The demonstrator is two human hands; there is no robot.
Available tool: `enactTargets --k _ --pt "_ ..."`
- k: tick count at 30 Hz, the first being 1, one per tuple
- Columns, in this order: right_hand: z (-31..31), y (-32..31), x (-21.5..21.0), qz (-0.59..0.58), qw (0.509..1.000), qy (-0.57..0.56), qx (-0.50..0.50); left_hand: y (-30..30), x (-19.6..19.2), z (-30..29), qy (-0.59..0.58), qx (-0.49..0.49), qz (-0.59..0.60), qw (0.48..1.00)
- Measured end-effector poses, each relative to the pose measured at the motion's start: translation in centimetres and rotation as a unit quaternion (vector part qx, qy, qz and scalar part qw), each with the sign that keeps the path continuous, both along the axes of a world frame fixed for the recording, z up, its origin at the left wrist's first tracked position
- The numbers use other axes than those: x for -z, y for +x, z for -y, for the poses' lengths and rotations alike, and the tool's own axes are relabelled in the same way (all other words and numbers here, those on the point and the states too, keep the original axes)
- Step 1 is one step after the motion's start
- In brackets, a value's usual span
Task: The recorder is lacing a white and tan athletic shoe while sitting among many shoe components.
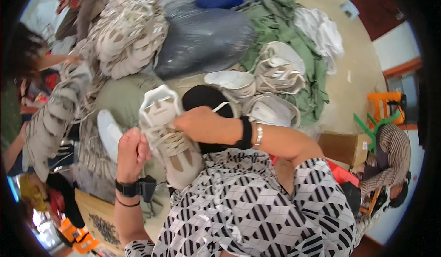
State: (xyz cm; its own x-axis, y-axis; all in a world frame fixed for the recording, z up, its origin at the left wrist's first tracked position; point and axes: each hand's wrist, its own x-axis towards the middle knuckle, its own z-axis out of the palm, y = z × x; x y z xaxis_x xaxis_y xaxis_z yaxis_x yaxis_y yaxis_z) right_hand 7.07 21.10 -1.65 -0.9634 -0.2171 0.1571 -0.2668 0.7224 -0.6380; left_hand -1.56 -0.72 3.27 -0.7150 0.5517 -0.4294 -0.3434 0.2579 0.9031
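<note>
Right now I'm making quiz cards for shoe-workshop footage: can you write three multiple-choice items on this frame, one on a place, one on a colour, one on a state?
1. Where does the pile of finished beige shoes lie?
A. upper left, beside the dark plastic bag
B. on the orange stool
C. on the cardboard box

2. What colour is the band on the left wrist?
A. red
B. black
C. white

3. How is the beige shoe held?
A. lying loose on the floor
B. by the left hand alone
C. between both hands

Answers:
1 A, the pile sits against the dark plastic bag.
2 B, a black band wraps that wrist below the left hand.
3 C, the right hand grips its side while the left hand's fingers close at its laces.
</note>
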Motion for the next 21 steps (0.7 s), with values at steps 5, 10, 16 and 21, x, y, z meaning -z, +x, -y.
enactTargets --k 5,10,16,21 --pt "-5.0 1.4 -1.3 0.301 0.904 -0.268 0.143 -3.4 -1.2 8.5 0.425 -0.306 0.014 0.851" --pt "-20.6 7.9 7.3 0.150 0.476 -0.850 0.167 -9.9 -0.7 25.5 0.367 -0.479 -0.087 0.793" --pt "-30.7 18.1 9.5 -0.055 0.297 -0.885 0.354 -13.1 1.9 39.9 0.242 -0.590 -0.120 0.761" --pt "-25.3 12.4 7.6 -0.030 0.463 -0.856 0.227 -12.5 5.8 22.2 0.284 -0.435 -0.103 0.848"
